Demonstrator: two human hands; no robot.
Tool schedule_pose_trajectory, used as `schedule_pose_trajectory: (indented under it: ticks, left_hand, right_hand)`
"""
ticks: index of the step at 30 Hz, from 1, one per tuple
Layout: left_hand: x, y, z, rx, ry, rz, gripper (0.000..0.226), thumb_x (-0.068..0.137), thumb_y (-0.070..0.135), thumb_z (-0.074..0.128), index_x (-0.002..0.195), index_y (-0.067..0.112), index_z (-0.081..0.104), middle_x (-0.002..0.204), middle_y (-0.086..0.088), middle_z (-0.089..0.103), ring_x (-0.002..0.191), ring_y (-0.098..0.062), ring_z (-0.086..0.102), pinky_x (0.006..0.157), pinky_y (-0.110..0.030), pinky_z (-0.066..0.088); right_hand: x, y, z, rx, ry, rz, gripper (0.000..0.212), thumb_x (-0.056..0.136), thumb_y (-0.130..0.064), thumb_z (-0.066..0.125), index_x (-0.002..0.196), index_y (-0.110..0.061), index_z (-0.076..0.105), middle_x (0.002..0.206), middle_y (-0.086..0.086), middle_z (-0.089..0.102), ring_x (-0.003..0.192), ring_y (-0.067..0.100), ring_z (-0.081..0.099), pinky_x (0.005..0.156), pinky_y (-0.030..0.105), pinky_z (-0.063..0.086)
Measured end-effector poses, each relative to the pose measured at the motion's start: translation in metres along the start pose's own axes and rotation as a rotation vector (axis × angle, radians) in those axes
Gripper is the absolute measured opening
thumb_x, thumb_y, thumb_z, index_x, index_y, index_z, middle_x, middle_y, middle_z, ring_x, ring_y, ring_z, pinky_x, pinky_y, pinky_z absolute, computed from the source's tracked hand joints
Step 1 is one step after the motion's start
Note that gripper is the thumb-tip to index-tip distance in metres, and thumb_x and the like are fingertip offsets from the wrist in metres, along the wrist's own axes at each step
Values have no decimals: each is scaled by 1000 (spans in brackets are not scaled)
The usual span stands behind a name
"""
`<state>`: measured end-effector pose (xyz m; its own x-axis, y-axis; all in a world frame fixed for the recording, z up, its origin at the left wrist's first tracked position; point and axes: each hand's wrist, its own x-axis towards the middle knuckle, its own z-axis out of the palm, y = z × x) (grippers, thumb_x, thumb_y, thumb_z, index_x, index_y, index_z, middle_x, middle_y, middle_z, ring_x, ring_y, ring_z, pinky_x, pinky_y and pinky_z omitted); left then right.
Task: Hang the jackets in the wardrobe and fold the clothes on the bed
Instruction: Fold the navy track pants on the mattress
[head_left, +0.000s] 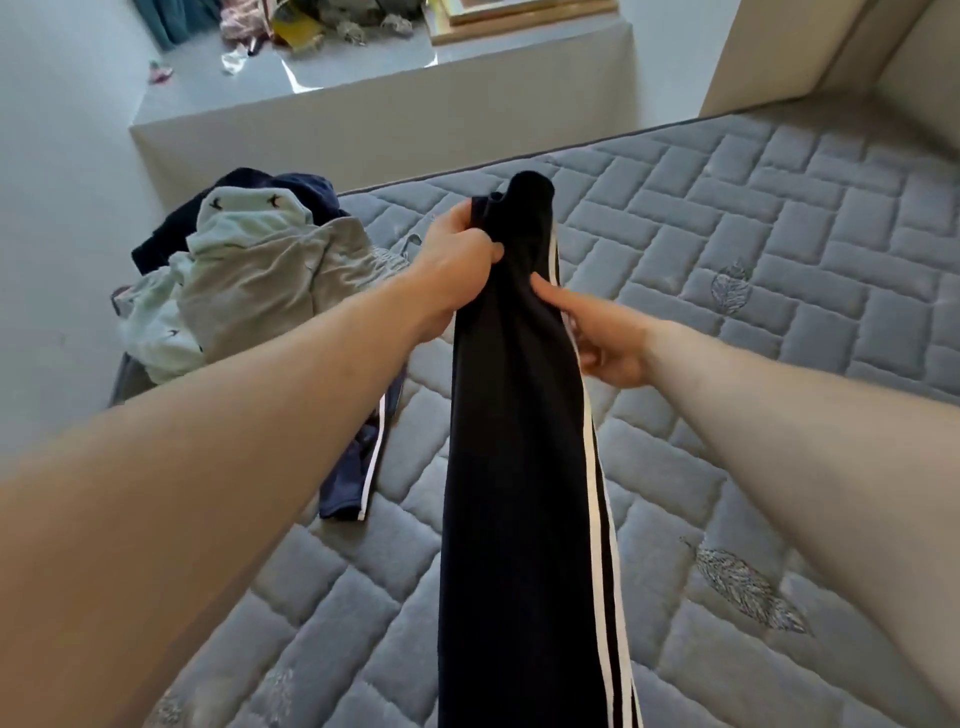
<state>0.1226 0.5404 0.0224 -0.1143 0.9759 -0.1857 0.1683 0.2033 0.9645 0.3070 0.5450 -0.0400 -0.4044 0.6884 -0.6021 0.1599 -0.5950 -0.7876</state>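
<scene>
2 hands (457, 260) (605, 340) gripping striped trousers (519, 441), above mattress (779, 260)

Two hands are counted, the left hand (457, 254) and the right hand (602, 338). One pair of black striped trousers (524, 441) is seen at centre. One clothes pile (249, 280) at ten o'clock. One bed (779, 260). Two embroidered feathers are made out.

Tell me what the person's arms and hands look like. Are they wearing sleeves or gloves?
No gloves and no sleeves in view. Both forearms are bare all the way from the bottom of the picture to the wrists. The left hand and the right hand are bare too. I can see no watch, bracelet or ring on them, and the visible thumbnails look short and plain.
</scene>
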Motion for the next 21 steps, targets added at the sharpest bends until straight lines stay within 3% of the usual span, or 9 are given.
schedule_pose_trajectory:
  ticks: [3, 6, 9, 13, 17, 21]
  left_hand:
    - [-1, 23, -10, 35, 117, 19, 45, 90, -1, 47, 111, 31, 69, 104, -1, 75, 102, -20, 70, 91, -40, 60]
    - [-1, 47, -21, 83, 243, 59, 37, 89, 3, 53, 105, 33, 70, 96, 3, 74, 93, -16, 71, 75, -27, 62]
    - [-3, 59, -27, 261, 345, 99, 32, 84, 7, 57, 102, 30, 72, 91, 7, 73, 88, -14, 70, 81, -31, 62]
    - [-16, 39, -34, 532, 330, 128, 35, 82, 10, 59, 106, 29, 76, 101, 5, 74, 97, -17, 69, 91, -30, 56]
    - [-55, -5, -29, 641, 234, 136, 29, 77, 13, 60, 91, 34, 73, 89, 9, 73, 89, -18, 68, 77, -30, 54]
    - [-117, -81, -9, 692, 121, 89, 45, 68, 11, 58, 103, 34, 75, 99, 7, 76, 97, -20, 69, 87, -29, 54]
  right_hand:
    - [-1, -25, 3, 98, 199, -227, 30, 91, -47, 75, 105, -21, 72, 76, -3, 63, 55, 8, 45, 47, 19, 36]
    - [-10, -54, 8, 93, 362, -424, 18, 92, -33, 77, 105, -22, 73, 85, -8, 76, 66, 6, 68, 55, 20, 49]
    - [-17, -71, 14, 39, 440, -531, 10, 92, -21, 77, 99, -25, 71, 79, -9, 75, 61, 3, 67, 59, 22, 55]
    - [-30, -55, 15, -310, 497, -560, 21, 88, -9, 76, 88, -28, 66, 82, -7, 71, 79, 14, 72, 72, 32, 59]
    - [-46, -3, 16, -723, 525, -543, 11, 85, -10, 69, 85, -19, 62, 78, -7, 67, 79, 17, 63, 68, 34, 46]
    - [-63, 80, 21, -926, 434, -403, 18, 81, -6, 64, 90, -21, 59, 85, 0, 69, 85, 29, 63, 72, 42, 51]
